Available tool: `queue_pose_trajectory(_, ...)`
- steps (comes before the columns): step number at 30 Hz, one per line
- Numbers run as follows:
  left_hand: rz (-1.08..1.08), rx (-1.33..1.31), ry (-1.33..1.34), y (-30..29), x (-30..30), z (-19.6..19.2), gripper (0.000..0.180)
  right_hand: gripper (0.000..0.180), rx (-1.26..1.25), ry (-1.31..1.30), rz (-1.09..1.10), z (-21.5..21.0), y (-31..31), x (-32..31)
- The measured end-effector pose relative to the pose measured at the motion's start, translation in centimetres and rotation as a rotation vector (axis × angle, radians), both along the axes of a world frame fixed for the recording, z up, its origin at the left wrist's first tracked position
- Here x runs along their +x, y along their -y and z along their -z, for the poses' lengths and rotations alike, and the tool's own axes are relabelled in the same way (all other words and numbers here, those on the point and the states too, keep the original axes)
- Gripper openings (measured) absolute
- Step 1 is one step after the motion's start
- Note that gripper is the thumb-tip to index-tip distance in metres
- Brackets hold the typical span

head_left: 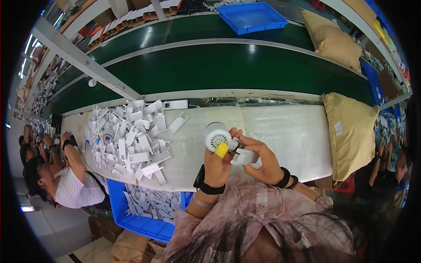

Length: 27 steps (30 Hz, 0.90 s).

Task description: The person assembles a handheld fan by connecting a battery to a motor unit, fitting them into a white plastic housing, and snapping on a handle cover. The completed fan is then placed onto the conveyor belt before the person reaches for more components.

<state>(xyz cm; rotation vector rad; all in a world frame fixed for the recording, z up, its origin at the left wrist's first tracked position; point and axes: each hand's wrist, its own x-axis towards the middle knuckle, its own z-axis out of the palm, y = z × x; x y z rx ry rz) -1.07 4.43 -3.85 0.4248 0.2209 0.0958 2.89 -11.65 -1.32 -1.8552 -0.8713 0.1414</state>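
My left hand [215,168] is closed round a small white fan [216,135], its round slotted grille facing up toward me. A yellow cover [222,150] sits on the thumb of that hand. Between the thumb and fingers of my right hand [266,161] is a white plastic shell piece [244,157], held close beside the fan's lower right side. The fingers of both hands nearly meet there, and they hide where the two parts come together. To the left, a heap of similar white plastic pieces [139,142] lies on the table.
The pale covered table [289,131] borders a green conveyor belt [210,68]. A blue bin [149,229] of white parts stands below at left. Tan sacks [351,136] rest at right. A blue tray [254,17] lies beyond. A person [72,184] works at left.
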Motion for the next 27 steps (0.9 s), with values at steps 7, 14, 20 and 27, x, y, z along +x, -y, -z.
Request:
queue_pose_trajectory(7,-0.005,-0.013,-0.019,0.2,-0.1,-0.9,0.045,0.049,-0.132,0.239,-0.084,-1.3,0.4,0.5)
queue_pose_trajectory(14,0.149,-0.057,-0.161,-0.7,-0.1,-1.1,0.04,0.045,-0.402,0.579,-0.149,-2.4,0.4,0.3)
queue_pose_trajectory(20,0.071,-0.19,-0.134,-0.2,0.2,0.1,0.039,0.052,-0.313,0.206,-0.124,-2.4,1.0,0.6)
queue_pose_trajectory(27,0.006,-0.129,0.011,0.1,0.7,0.3,0.038,0.058,-0.216,-0.155,0.136,-1.9,1.2,0.3)
